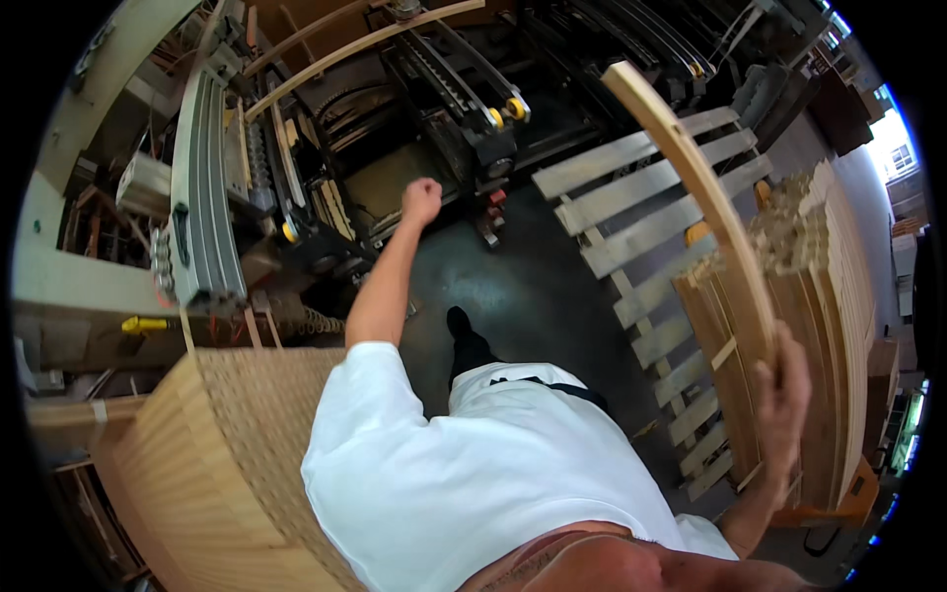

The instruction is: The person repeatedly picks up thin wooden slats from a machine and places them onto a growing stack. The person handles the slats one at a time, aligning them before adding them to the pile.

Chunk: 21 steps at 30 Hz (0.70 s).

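Note:
A long, pale wooden board (727,212) stands up on my right side, its far end raised over the pallet. My right hand (786,395) grips its near end, fingers along the outer edge. My left arm stretches forward over the floor toward the machine (464,109) with dark rails and yellow wheels. At its end my left hand (422,202) is closed in a loose fist, and nothing shows in it.
A slatted pallet (631,247) lies on the floor to the right, beside a tall stack of boards (824,326). Close on my left is another big wood stack (212,444). Grey metal rails (202,187) stand ahead of it. A long wooden strip (355,54) crosses the machine's top.

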Tool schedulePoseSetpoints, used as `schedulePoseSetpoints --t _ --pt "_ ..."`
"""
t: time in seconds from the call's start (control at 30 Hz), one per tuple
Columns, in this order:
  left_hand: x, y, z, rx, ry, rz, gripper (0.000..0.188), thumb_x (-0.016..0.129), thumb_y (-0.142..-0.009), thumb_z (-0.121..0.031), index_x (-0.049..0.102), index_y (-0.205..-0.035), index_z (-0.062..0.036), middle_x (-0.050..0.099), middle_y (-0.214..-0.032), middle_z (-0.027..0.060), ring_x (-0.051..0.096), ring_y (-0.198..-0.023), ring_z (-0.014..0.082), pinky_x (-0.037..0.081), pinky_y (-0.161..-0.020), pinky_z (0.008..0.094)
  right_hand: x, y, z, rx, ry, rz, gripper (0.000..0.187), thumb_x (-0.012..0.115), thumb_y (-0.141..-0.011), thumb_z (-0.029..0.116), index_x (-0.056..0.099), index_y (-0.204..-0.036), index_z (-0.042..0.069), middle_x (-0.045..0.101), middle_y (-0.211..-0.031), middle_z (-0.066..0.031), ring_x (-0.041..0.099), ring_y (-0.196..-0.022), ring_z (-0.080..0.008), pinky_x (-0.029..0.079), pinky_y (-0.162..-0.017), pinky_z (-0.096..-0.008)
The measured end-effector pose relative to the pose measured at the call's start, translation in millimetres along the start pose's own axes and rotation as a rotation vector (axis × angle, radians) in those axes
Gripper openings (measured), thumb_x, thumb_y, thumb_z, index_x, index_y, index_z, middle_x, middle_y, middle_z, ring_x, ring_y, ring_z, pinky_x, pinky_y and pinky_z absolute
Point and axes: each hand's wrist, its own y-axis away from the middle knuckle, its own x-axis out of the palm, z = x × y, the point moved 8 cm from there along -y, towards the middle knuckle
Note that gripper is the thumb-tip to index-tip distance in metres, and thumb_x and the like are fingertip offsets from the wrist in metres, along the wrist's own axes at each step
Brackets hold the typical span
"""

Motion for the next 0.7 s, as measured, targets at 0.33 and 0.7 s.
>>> schedulePoseSetpoints --t 0.33,0.7 --pt "-168 -328 -58 -0.035 -0.792 -0.163 0.051 0.061 -0.092 -0.036 0.057 -0.134 -0.0075 0.047 -0.145 0.0173 0.035 -0.141 0.0386 0.036 -0.111 0.0529 171 -135 76 0.486 -0.628 0.111 0.032 0.065 -0.091 0.004 0.062 -0.122 -0.004 0.061 -0.097 -0.0037 0.054 -0.087 -0.011 0.045 -0.079 -0.0267" --pt "-158 -385 -41 0.108 -0.842 -0.072 0.062 0.062 -0.093 -0.043 0.048 -0.142 -0.0088 0.054 -0.141 0.0165 0.049 -0.127 0.0421 0.031 -0.108 0.0572 264 -306 175 0.08 -0.393 0.267 0.033 0.071 -0.085 0.006 0.065 -0.117 0.0 0.06 -0.09 -0.0158 0.059 -0.081 -0.0315 0.047 -0.073 -0.0379"
